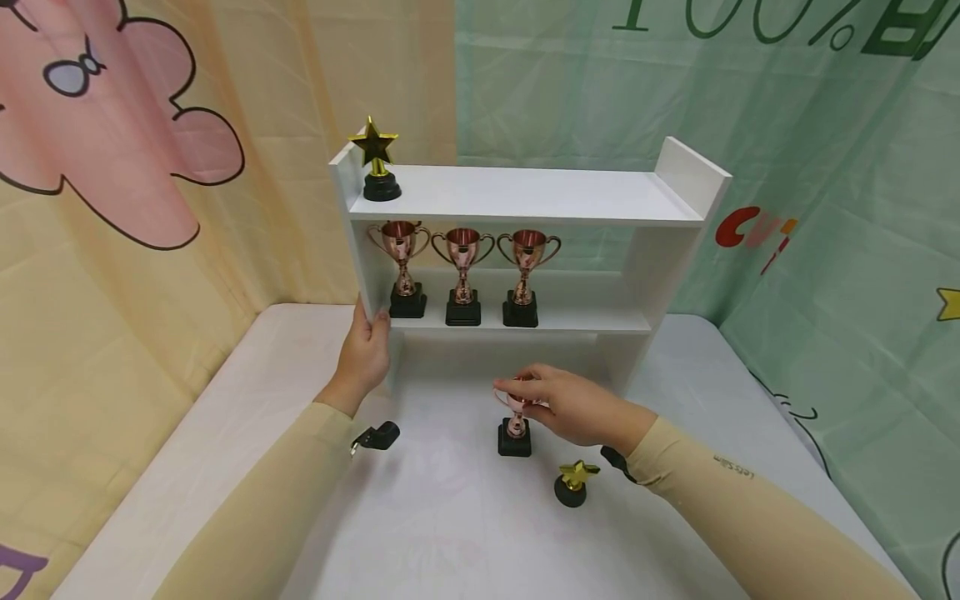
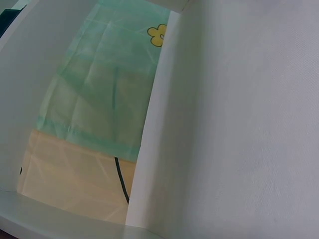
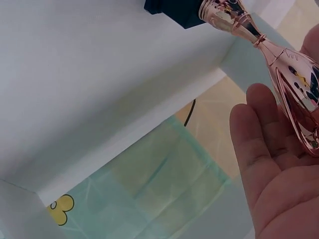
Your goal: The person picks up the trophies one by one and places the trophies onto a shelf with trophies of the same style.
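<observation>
Beige sleeves [image 1: 247, 500] nearest cam, w/ small gold star trophy [image 1: 571, 491] near R one on white table [image 1: 420, 542]. R hand [image 1: 581, 404] has fingers [image 3: 248, 130] & thumb round bowl of upright rose-gold trophy [image 1: 514, 435], low down in front of shelf unit [image 1: 525, 193]; can't tell if base touches table. L hand [image 1: 363, 354] grips unit's L side, near 3 cup trophies [image 1: 462, 302] on mid shelf [image 1: 592, 317], 2nd star trophy [image 1: 379, 167] up top.

At lower centre of the head view, the right hand [image 1: 576, 406] hides much of the trophy cup's [image 1: 514, 439] bowl, which the right wrist view's right edge crops. Upper right, green lettering [image 1: 906, 27] is cut off; the sleeve print [image 1: 733, 467] is too small to read.
</observation>
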A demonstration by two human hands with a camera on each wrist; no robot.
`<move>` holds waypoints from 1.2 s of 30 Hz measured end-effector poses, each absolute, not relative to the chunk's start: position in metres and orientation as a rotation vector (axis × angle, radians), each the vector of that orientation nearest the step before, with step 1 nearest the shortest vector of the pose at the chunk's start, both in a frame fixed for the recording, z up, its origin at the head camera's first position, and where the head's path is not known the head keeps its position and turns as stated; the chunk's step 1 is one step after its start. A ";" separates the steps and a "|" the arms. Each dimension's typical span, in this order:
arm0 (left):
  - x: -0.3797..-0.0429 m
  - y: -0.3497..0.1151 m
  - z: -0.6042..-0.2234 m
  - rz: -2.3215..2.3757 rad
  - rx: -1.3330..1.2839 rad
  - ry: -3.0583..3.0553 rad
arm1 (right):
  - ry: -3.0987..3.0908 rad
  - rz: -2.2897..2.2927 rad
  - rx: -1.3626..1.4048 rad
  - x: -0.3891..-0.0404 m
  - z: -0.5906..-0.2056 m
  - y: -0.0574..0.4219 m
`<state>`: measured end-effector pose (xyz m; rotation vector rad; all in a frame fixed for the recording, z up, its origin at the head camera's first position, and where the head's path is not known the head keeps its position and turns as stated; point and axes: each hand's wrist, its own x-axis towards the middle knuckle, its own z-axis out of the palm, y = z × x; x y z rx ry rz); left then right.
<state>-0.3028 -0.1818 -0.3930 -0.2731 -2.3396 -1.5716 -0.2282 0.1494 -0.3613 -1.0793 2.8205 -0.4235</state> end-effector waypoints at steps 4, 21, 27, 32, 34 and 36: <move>-0.303 -0.182 -0.393 -1.573 -0.276 -2.341 | 2.808 -0.437 -1.073 -0.229 -0.361 0.149; -0.304 -0.183 -0.394 -1.574 -0.271 -2.348 | 2.800 -0.460 -1.041 -0.228 -0.359 0.148; -0.304 -0.182 -0.394 -1.573 -0.257 -2.347 | 2.805 -0.461 -1.056 -0.229 -0.359 0.148; -0.304 -0.182 -0.394 -1.565 -0.268 -2.340 | 2.812 -0.463 -1.063 -0.230 -0.360 0.148; -0.304 -0.182 -0.394 -1.566 -0.278 -2.337 | 2.816 -0.460 -1.071 -0.230 -0.360 0.148; -0.304 -0.183 -0.395 -1.568 -0.282 -2.338 | 2.820 -0.454 -1.082 -0.230 -0.360 0.148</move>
